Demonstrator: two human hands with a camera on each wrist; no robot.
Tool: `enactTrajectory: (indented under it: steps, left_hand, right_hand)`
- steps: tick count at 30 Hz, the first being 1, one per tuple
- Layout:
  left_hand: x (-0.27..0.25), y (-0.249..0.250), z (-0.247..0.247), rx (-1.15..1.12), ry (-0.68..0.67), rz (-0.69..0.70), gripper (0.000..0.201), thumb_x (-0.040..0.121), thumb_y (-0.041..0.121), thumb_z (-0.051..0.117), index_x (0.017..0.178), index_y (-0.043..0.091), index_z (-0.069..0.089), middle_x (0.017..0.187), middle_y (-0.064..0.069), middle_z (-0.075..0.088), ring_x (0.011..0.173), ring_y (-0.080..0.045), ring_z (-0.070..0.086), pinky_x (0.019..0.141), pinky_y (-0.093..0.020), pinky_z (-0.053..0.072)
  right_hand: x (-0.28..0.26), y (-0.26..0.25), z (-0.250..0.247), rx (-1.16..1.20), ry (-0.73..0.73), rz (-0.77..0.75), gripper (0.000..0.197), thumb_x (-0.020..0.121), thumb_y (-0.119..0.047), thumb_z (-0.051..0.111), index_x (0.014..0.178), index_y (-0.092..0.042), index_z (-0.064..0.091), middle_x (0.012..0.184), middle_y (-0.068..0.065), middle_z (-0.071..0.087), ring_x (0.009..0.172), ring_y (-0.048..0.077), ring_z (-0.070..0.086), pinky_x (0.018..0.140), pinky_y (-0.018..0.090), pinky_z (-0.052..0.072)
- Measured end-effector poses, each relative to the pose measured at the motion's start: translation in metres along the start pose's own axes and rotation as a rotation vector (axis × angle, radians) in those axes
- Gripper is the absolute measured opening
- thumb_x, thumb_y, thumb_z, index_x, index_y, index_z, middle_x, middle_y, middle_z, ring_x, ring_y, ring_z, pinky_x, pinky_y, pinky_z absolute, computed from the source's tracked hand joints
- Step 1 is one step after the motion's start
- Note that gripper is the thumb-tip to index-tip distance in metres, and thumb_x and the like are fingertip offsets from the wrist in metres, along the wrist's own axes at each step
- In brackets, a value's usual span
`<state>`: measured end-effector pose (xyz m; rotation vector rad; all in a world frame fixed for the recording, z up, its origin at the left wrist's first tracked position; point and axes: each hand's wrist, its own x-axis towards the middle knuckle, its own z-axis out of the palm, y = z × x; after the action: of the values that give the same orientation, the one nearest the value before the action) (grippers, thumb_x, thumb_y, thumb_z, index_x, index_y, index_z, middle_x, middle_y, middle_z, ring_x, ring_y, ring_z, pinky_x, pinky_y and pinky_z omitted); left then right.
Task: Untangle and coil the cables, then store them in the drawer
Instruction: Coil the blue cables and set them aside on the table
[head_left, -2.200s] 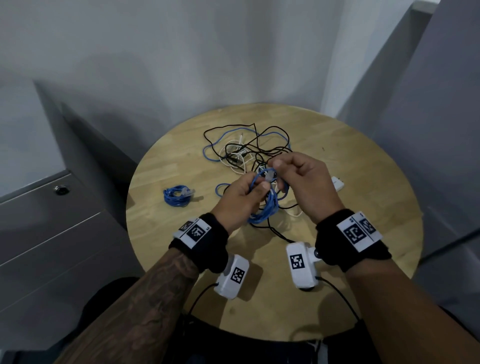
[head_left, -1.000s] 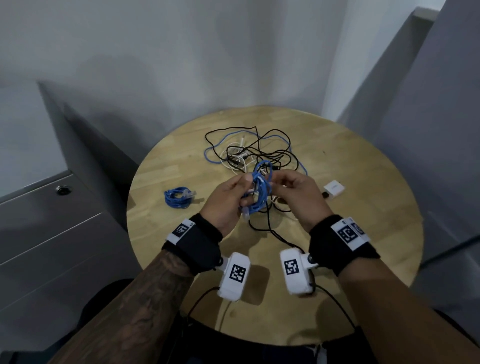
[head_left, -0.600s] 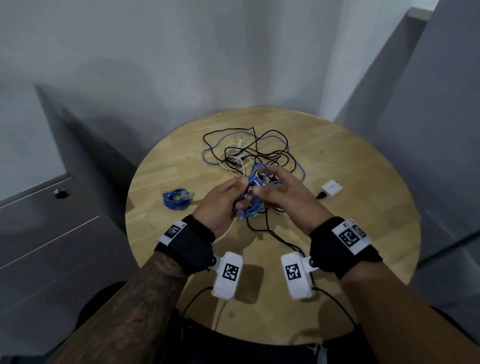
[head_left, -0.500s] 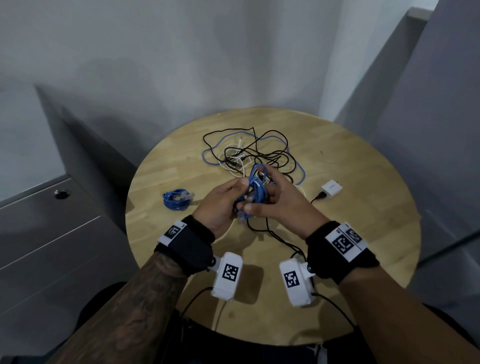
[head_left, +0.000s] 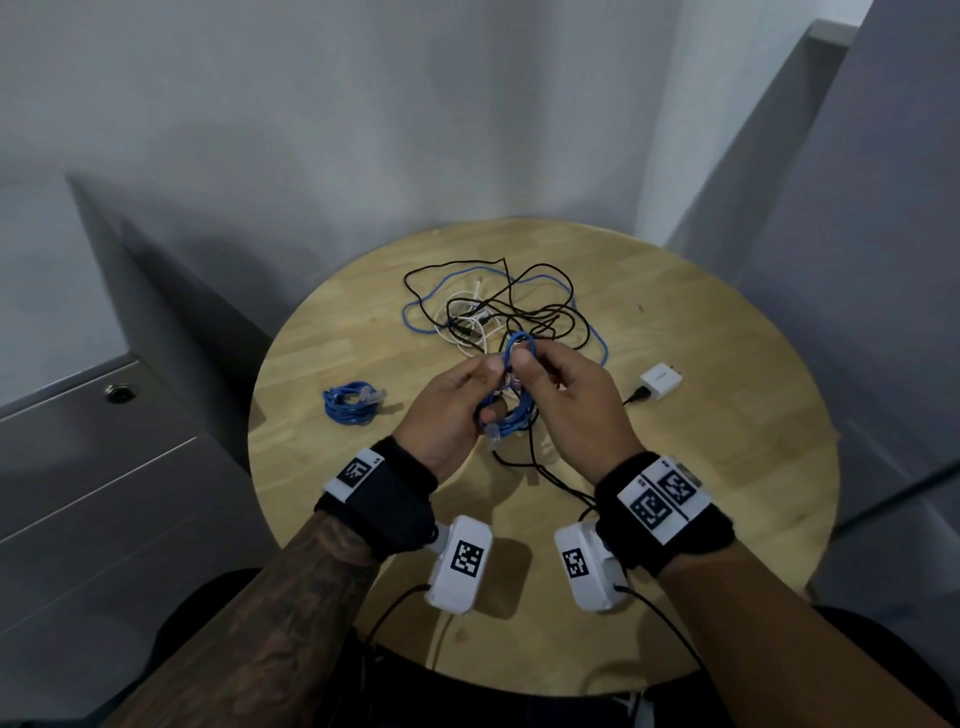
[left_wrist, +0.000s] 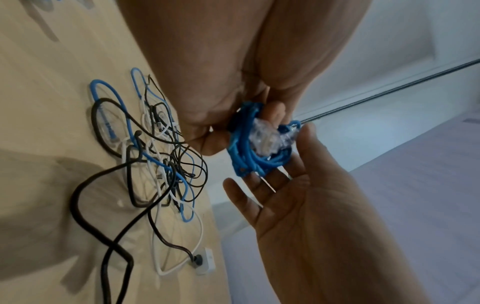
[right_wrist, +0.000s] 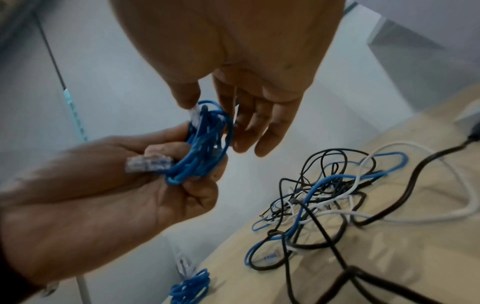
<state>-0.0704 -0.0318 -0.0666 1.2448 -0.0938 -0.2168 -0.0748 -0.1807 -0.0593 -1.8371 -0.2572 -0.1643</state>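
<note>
We are looking down at a round wooden table (head_left: 701, 467) set in a corner between pale walls. Both of our hands are raised just above its middle, close together, working on one small blue cable coil (head_left: 511, 410).

Our left hand (head_left: 447, 410) has its fingers curled round the blue cable coil, gripping the bundled loops; a clear plastic plug (right_wrist: 148, 163) sticks out beside the fingers. Our right hand (head_left: 576, 410) pinches the top loop of the same coil between thumb and forefinger, while its other fingers are spread loose behind the coil, as the left wrist view shows.

Directly behind the hands, on the far half of the table, lies the tangle of cables (head_left: 498, 312): thin black, white and blue strands looped over one another. One black cable (head_left: 540, 467) runs out of that heap, passes under the hands and heads toward the near edge, so it lies right below the coil.

To the left, well apart from the heap, a second blue coil (head_left: 353, 402) lies alone on the wood. To the right sits a white charger block (head_left: 661, 381) with a black plug in it.

A grey drawer cabinet (head_left: 78, 493) with a round lock stands left of the table, its drawers closed.
</note>
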Motion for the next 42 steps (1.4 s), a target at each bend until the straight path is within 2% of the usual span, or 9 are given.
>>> enactTrajectory:
  steps: [7,13,21,26,31,33,35,37,42]
  left_hand:
    - [-0.006,-0.004,0.003,0.170,-0.050,0.024,0.037,0.089,0.023,0.062,0.119,0.002,0.057,0.086,0.001,0.059,0.069,-0.010,0.051,0.066,-0.025,0.042]
    - [-0.003,-0.012,0.003,0.264,0.024,0.074,0.029,0.091,0.032,0.062,0.112,0.013,0.064,0.093,-0.015,0.059,0.082,-0.023,0.050,0.074,-0.050,0.045]
    - [-0.003,-0.016,0.001,0.262,0.085,0.104,0.031,0.099,0.021,0.054,0.106,-0.009,0.056,0.064,0.009,0.044,0.056,-0.008,0.039,0.056,-0.020,0.036]
    - [-0.002,-0.011,0.000,0.308,0.009,0.089,0.023,0.098,0.016,0.054,0.108,-0.006,0.054,0.068,0.008,0.049,0.055,-0.005,0.041,0.055,-0.018,0.037]
    - [-0.005,-0.011,0.003,0.340,0.105,0.125,0.028,0.100,0.030,0.052,0.087,0.006,0.057,0.060,0.007,0.042,0.052,-0.008,0.036,0.052,-0.023,0.035]
    - [-0.004,-0.012,0.000,0.329,0.112,0.125,0.032,0.096,0.039,0.057,0.089,0.009,0.061,0.060,0.008,0.047,0.055,-0.011,0.043,0.053,-0.032,0.044]
    - [-0.002,-0.013,-0.004,0.380,0.106,0.123,0.038,0.089,0.049,0.061,0.091,0.011,0.064,0.066,-0.004,0.055,0.063,-0.017,0.051,0.059,-0.045,0.049]
    - [-0.004,-0.012,-0.006,0.457,0.062,0.153,0.030,0.092,0.041,0.062,0.096,0.011,0.064,0.075,-0.007,0.062,0.067,-0.014,0.056,0.061,-0.036,0.050]
    - [0.001,-0.007,0.000,0.289,-0.040,0.014,0.033,0.094,0.036,0.060,0.105,0.005,0.059,0.067,0.008,0.046,0.054,-0.004,0.041,0.050,-0.016,0.032]
  right_hand:
    - [0.009,0.009,-0.004,-0.046,0.122,-0.034,0.018,0.099,-0.032,0.060,0.088,-0.017,0.059,0.065,-0.009,0.064,0.060,0.005,0.058,0.057,0.027,0.046]
    - [0.010,0.007,-0.001,-0.176,0.211,-0.095,0.027,0.095,-0.039,0.064,0.080,-0.018,0.059,0.069,-0.009,0.066,0.066,0.004,0.062,0.060,0.030,0.052]
    - [0.009,0.004,-0.011,-0.013,0.070,-0.041,0.019,0.090,-0.020,0.073,0.083,-0.010,0.059,0.082,0.005,0.065,0.075,0.015,0.061,0.070,0.030,0.053]
    - [0.009,0.002,-0.014,0.105,0.064,0.047,0.021,0.089,-0.013,0.074,0.082,0.000,0.060,0.084,0.021,0.065,0.071,0.019,0.060,0.063,0.033,0.057]
    - [-0.001,-0.003,-0.004,0.016,0.142,-0.103,0.027,0.092,-0.022,0.071,0.074,-0.002,0.064,0.073,0.015,0.064,0.070,0.028,0.060,0.063,0.035,0.052]
    - [-0.002,-0.007,0.000,0.207,0.135,0.075,0.026,0.095,-0.021,0.068,0.081,0.001,0.063,0.082,0.022,0.067,0.072,0.026,0.063,0.067,0.040,0.058]
    - [-0.001,-0.009,-0.002,0.485,-0.048,0.345,0.016,0.097,-0.020,0.063,0.097,-0.004,0.066,0.094,0.015,0.070,0.087,0.021,0.065,0.075,0.036,0.059]
    - [0.002,-0.006,-0.012,0.585,-0.216,0.446,0.017,0.098,-0.022,0.059,0.103,-0.013,0.074,0.101,0.007,0.071,0.095,0.018,0.063,0.085,0.034,0.055]
    - [-0.002,-0.005,-0.013,0.274,-0.075,0.247,0.021,0.103,-0.020,0.052,0.101,-0.014,0.072,0.095,-0.003,0.071,0.085,0.000,0.064,0.069,0.011,0.047]
